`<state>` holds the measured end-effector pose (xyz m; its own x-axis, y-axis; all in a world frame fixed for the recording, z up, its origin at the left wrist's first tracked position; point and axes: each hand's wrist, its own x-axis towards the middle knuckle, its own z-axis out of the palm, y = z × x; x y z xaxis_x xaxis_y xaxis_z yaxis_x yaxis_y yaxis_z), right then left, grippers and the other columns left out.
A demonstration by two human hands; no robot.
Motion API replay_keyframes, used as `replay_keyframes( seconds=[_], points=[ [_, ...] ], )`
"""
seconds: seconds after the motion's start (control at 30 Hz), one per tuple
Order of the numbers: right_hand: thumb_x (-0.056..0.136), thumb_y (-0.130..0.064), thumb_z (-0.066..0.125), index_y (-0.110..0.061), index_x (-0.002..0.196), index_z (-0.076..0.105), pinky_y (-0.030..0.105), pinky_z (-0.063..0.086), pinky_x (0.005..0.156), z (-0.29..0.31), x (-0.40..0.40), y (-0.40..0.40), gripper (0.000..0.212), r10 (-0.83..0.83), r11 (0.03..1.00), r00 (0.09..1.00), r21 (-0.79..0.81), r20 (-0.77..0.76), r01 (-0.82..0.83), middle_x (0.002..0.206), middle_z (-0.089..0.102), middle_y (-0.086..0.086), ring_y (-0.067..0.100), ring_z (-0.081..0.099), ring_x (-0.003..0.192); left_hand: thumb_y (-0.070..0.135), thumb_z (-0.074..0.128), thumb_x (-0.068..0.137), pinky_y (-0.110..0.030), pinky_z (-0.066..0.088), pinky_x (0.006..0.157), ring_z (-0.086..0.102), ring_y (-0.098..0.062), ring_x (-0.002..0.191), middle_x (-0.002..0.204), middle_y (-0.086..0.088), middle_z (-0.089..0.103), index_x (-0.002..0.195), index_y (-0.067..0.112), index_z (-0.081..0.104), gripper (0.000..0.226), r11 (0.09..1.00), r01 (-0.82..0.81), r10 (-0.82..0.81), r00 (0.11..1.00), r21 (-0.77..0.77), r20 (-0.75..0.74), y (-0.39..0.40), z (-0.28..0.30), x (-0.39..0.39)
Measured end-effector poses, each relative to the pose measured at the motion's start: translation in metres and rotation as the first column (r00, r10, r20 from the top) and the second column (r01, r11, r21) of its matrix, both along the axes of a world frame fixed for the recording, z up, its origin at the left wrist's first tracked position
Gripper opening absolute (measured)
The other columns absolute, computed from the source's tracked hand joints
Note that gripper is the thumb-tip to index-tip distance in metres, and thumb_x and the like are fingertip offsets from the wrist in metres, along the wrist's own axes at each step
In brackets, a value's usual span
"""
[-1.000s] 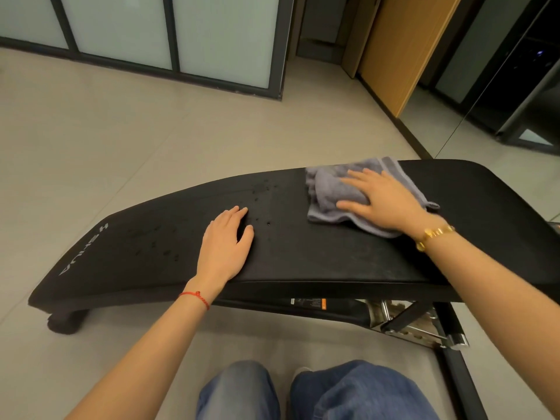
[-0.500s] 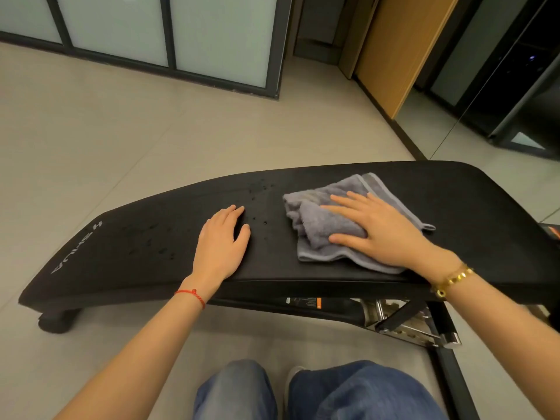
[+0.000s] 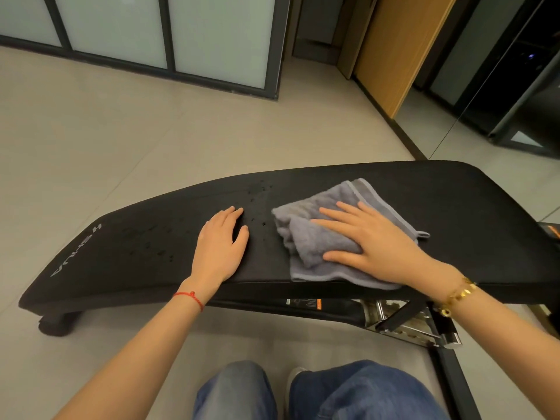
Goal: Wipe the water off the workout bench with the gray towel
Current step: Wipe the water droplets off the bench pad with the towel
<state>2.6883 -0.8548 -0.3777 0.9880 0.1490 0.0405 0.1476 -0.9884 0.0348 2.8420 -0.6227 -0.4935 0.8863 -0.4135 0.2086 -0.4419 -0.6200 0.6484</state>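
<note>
Our right hand point(image 3: 375, 247) presses flat, fingers spread, on the gray towel point(image 3: 318, 237) at centre frame; our left hand point(image 3: 221, 247) lies open on the table point(image 3: 454, 201). Its bunched folds could skip droplets point(image 3: 157, 250) at left.

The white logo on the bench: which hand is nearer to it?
Left. The left hand lies flat on the bench, between the logo and the towel. The right hand presses the towel, farther away.

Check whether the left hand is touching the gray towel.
Apart. The head view shows the left hand flat on the bench, with bare black padding between its fingertips and the gray towel.
</note>
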Motion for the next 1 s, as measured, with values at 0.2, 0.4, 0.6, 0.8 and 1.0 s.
replay_keyframes(
  seconds=[0.2,0.4,0.6,0.8,1.0],
  points=[
    [0.086,-0.071,0.038,-0.029,0.145,0.043,0.048,0.019,0.120,0.013,0.063,-0.056,0.073,-0.324,0.943,0.941,-0.042,0.097,0.329,0.155,0.038,0.002,0.026,0.029,0.145,0.039,0.035,0.100,-0.039,0.018,0.121,0.022,-0.015,0.146,0.156,0.005,0.031,0.149,0.025,0.034,0.050,1.000,-0.005,0.005,1.000,0.018,-0.014,0.000,0.002,-0.001],
    [0.086,-0.077,0.026,-0.034,0.149,0.034,0.051,0.012,0.121,-0.014,0.080,-0.004,0.077,-0.252,0.960,0.967,-0.115,0.041,0.255,0.159,0.030,0.000,0.031,0.021,0.148,0.039,0.037,0.099,-0.039,0.020,0.120,0.026,-0.016,0.145,0.155,0.004,0.034,0.147,0.024,0.037,0.050,1.000,0.000,0.000,1.000,0.003,0.002,0.000,0.001,0.000],
    [0.084,-0.078,0.025,-0.044,0.148,0.030,0.037,0.006,0.124,-0.007,-0.008,0.018,0.073,-0.065,0.998,0.998,-0.019,0.008,0.065,0.159,0.025,-0.013,0.014,0.016,0.150,0.037,0.038,0.100,-0.040,0.021,0.120,0.027,-0.017,0.144,0.154,0.001,0.035,0.147,0.022,0.038,0.050,1.000,0.010,-0.010,1.000,-0.004,0.015,0.001,-0.001,0.001],
    [0.084,-0.074,0.033,-0.033,0.144,0.041,0.046,0.019,0.119,0.014,0.040,-0.050,0.073,-0.320,0.944,0.942,-0.043,0.104,0.326,0.155,0.038,0.001,0.024,0.030,0.144,0.040,0.035,0.100,-0.040,0.018,0.121,0.024,-0.015,0.146,0.156,0.004,0.032,0.148,0.025,0.035,0.050,1.000,-0.004,0.004,1.000,0.016,-0.009,-0.001,0.000,0.001],
    [0.092,-0.068,0.037,-0.032,0.148,0.038,0.050,0.013,0.121,-0.015,0.083,-0.007,0.067,-0.305,0.944,0.949,-0.106,0.076,0.311,0.158,0.033,0.001,0.031,0.023,0.147,0.038,0.037,0.099,-0.039,0.019,0.121,0.025,-0.015,0.145,0.155,0.004,0.034,0.147,0.024,0.037,0.050,1.000,0.005,-0.005,1.000,-0.006,-0.007,0.001,0.000,0.000]
  ],
)
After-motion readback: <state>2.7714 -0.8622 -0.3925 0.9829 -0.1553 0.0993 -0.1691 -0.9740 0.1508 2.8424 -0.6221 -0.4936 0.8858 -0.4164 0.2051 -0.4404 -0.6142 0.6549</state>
